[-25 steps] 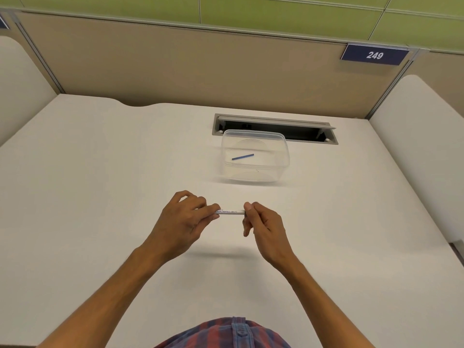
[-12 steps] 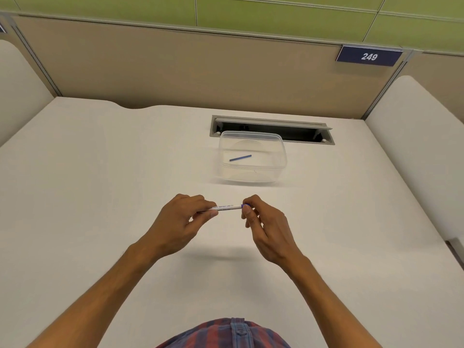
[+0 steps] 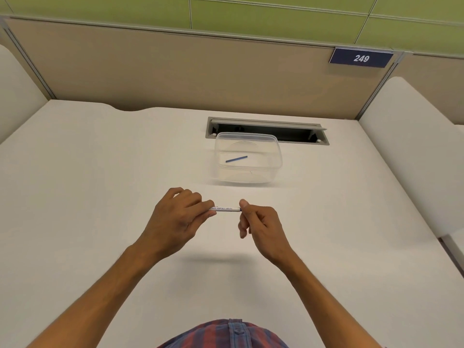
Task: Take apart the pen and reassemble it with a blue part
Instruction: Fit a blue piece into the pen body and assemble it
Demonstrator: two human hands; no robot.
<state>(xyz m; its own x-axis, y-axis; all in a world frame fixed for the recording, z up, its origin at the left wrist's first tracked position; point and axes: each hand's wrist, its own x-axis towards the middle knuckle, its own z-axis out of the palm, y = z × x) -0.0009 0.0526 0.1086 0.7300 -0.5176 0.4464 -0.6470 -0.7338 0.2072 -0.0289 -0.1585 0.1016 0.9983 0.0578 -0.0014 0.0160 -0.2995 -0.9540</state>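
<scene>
- Broadly, the white bench (image 3: 100, 197) gives much open room on both sides of the hands; its far edge meets the beige partition (image 3: 175, 71), and a cable slot (image 3: 266, 130) is cut in the bench near that edge.
- Next, a clear plastic container (image 3: 248, 159) stands just in front of the slot, well apart from the hands, so reaching it needs only a short move forward.
- Then, the left hand (image 3: 175, 219) holds one end of the pen with its fingers curled around it, and the right hand (image 3: 261, 224) pinches the other end between thumb and fingers.
- After that, the pen (image 3: 224, 208) is held level above the bench, between the two hands. It is probably light, stiff and smooth, so I think a firm pinch at each end, then a twist or pull, will separate it.
- Last, the thin blue refill (image 3: 236, 159) lies inside the container. It looks very light and may bend easily, so it is better taken near its middle.
</scene>
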